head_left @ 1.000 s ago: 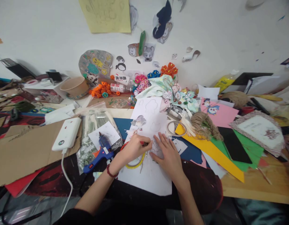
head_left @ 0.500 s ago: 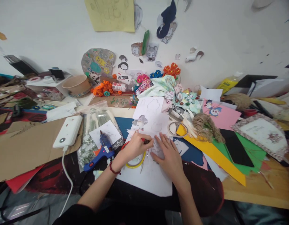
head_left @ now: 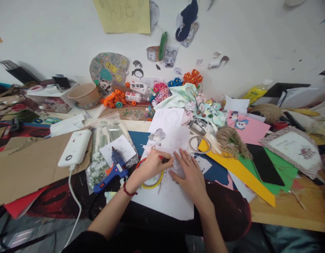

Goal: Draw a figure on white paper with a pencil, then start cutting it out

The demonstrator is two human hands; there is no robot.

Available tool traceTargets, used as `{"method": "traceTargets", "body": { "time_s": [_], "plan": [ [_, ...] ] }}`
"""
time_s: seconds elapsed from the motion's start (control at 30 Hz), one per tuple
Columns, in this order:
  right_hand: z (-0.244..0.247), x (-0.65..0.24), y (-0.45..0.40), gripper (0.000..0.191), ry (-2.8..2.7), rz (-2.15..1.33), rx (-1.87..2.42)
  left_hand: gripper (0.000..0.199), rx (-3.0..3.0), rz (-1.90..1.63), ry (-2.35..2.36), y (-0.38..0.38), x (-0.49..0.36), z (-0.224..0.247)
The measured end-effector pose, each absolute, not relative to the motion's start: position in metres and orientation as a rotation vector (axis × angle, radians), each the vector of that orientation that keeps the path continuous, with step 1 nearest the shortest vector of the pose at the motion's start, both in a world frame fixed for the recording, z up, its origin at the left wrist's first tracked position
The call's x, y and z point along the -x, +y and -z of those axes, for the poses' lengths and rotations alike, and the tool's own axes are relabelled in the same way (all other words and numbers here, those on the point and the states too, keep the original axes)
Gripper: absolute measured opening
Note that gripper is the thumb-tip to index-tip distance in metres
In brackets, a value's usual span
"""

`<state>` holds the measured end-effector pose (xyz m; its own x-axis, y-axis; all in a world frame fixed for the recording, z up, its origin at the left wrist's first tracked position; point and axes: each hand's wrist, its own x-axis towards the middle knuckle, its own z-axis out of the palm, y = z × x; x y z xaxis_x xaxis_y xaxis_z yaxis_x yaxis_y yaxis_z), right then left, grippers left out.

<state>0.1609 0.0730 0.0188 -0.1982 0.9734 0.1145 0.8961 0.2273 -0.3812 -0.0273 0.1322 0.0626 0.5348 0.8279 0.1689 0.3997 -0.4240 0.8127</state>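
Left hand (head_left: 152,166) is pinching a red-and-dark pen (head_left: 164,159) between thumb and fingers, the fingers curling closely round it; where exactly the tip is meeting the paper, cannot tell. Pen is sitting over the middle of the white paper (head_left: 175,207), just beside the right hand (head_left: 190,174). Right hand is lying palm down on the same paper, fingers spreading a little and pointing away from the body, thumb reaching toward the pen; it is gripping nothing. Outlines are showing on the paper's far part, faint lines between the hands. A yellow-and-red ring (head_left: 152,186) is lying on the paper, partly hiding under the left hand. To the left, a blue glue gun (head_left: 117,171) is resting partly on a small white sheet (head_left: 125,147), over a clear plastic bag (head_left: 95,174). Farther left, a white power bank (head_left: 75,147) is lying on cardboard (head_left: 33,168), a white cable (head_left: 73,191) running from it. Beyond the right hand, a tape roll (head_left: 205,150) is overlapping a yellow strip (head_left: 246,181); twine (head_left: 231,138) is sitting near, and a black phone (head_left: 266,165) is lying on green paper (head_left: 286,165).
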Motion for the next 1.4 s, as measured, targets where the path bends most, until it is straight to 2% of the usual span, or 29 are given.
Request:
{"method": "traceTargets", "body": {
  "time_s": [1.13, 1.4],
  "plan": [
    [-0.0174, -0.1614, 0.0738, 0.071, -2.186, -0.305, 1.747, 0.040, -2.034, -0.746, 0.947, 0.1290, 0.0250, -0.0637],
    [-0.0150, -0.1625, 0.0738, 0.072, -2.184, -0.332, 1.738, 0.042, -1.973, -0.833, 1.102, 0.1334, 0.0307, -0.0687]
  ]
}}
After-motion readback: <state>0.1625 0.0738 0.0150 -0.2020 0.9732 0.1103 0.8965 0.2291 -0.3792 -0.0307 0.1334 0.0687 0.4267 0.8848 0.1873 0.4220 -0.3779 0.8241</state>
